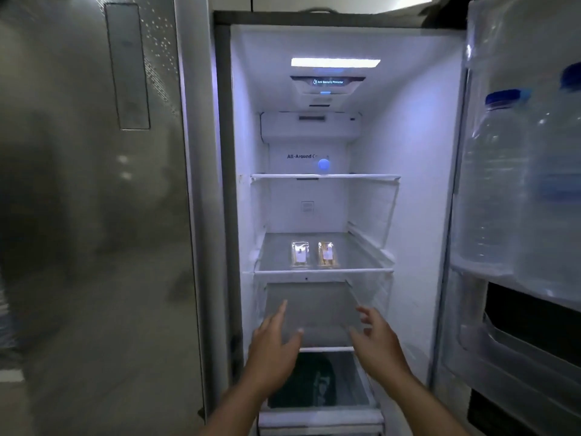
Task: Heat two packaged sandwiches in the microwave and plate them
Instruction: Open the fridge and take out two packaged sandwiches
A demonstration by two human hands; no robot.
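Observation:
Two sandwiches in clear plastic packs lie side by side on the middle glass shelf [323, 271] of the lit fridge: the left sandwich pack [300, 255] and the right sandwich pack [328, 254]. My left hand [273, 344] and my right hand [379, 339] are both raised in front of the shelf below, fingers spread and holding nothing. Each hand is well short of the packs and lower than them.
The fridge's right door [518, 215] stands swung out, with large water bottles [493, 180] in its rack. The steel left door [94, 215] is closed. A top shelf [325, 176] and a bottom drawer [317, 382] with something dark inside are also in view.

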